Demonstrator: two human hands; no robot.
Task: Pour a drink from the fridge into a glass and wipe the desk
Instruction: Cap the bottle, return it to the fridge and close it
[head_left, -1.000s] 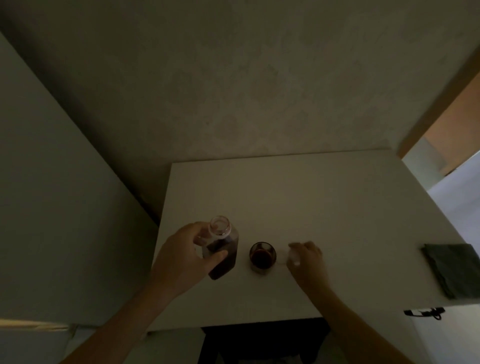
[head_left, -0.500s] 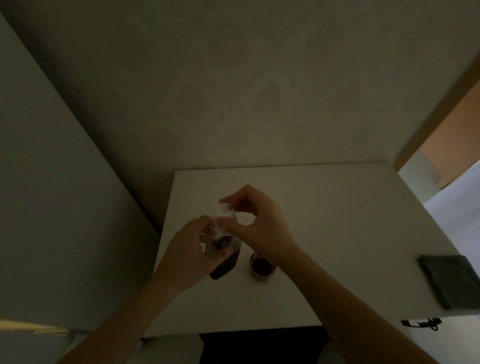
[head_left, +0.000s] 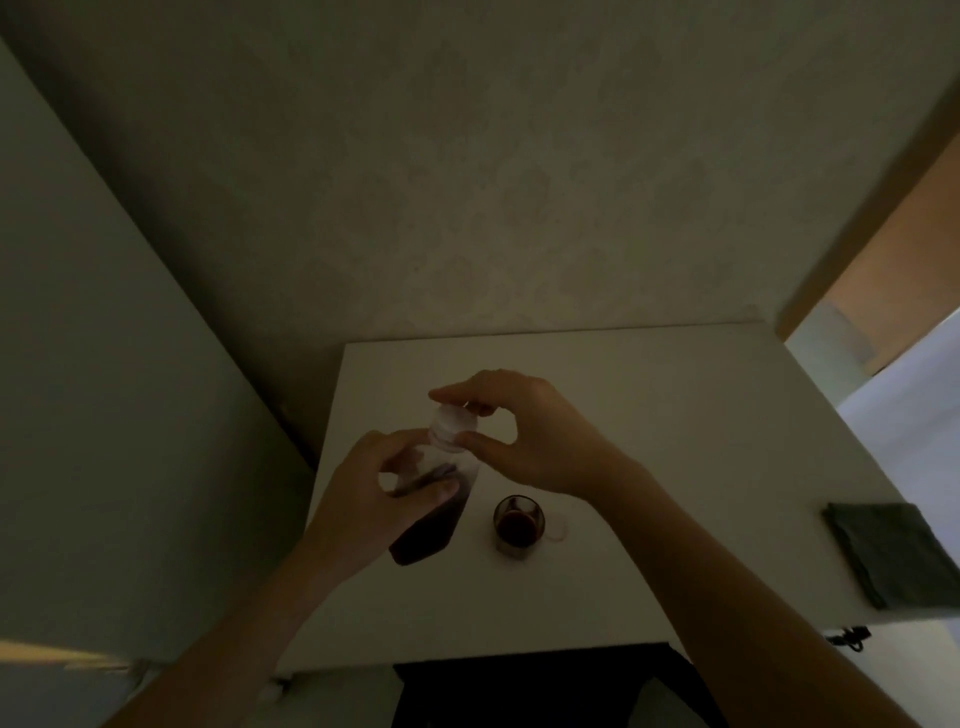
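Observation:
A clear bottle (head_left: 434, 519) with dark drink in its lower half stands on the white desk (head_left: 649, 415), tilted slightly. My left hand (head_left: 379, 493) grips its body. My right hand (head_left: 524, 431) is above it, fingers pinched on the white cap (head_left: 451, 422) that sits on the bottle's neck. A small glass (head_left: 518, 525) holding dark drink stands just right of the bottle, under my right wrist. A dark folded cloth (head_left: 893, 551) lies at the desk's right edge.
A pale wall rises behind the desk and a tall white panel (head_left: 104, 415) stands at its left side. A dark chair or gap (head_left: 519, 686) shows under the front edge. A small black object (head_left: 849, 636) hangs at the desk's front right corner.
My right hand lifted the cap from the desk beside the glass and brought it onto the bottle's neck. The left hand stayed on the bottle.

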